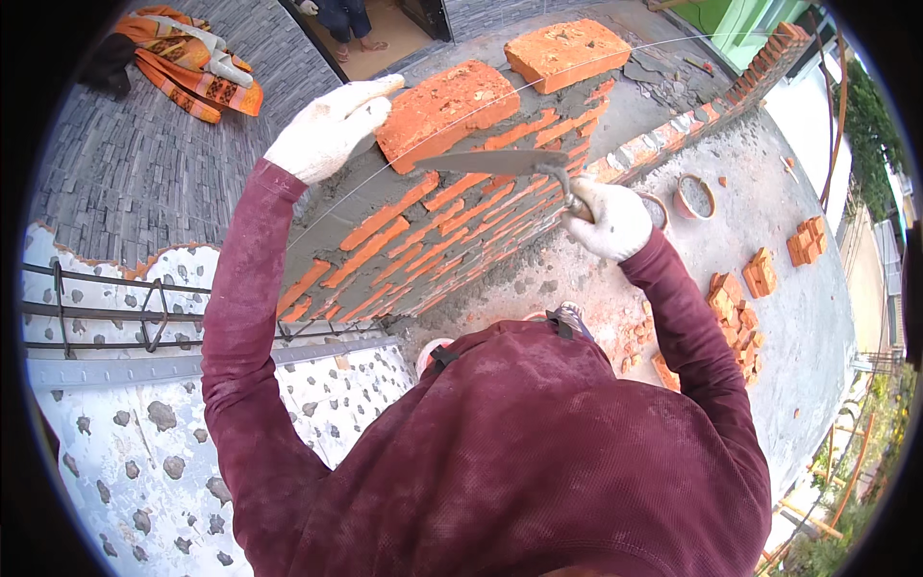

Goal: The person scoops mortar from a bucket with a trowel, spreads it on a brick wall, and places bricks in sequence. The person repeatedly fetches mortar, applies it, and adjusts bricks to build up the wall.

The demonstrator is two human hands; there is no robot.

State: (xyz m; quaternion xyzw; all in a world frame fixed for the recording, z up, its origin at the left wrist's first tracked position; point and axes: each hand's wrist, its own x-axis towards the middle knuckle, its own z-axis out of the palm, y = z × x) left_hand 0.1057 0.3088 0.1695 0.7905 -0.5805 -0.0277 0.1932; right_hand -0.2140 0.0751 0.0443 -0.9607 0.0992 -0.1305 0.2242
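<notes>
My left hand (pixel 335 130), in a white glove, lies against the left end of an orange brick (pixel 452 108), its fingers stretched out over the corner. The brick rests on grey mortar on top of a brick wall (pixel 423 245). Wrapped round a handle, my right hand (pixel 613 223), also gloved, holds a trowel (pixel 490 162) whose blade points left, in front of the wall just below that brick. A second brick (pixel 567 56) sits farther right along the top, with a gap between the two. A thin string (pixel 348 195) stretches along the wall's top edge.
A lower brick wall (pixel 663 144) runs off to the far right. Two round buckets (pixel 694 196) and several brick piles (pixel 735 327) stand on the floor at right. Steel bars (pixel 125 313) stick out at left. Another person's legs (pixel 348 24) show in the doorway.
</notes>
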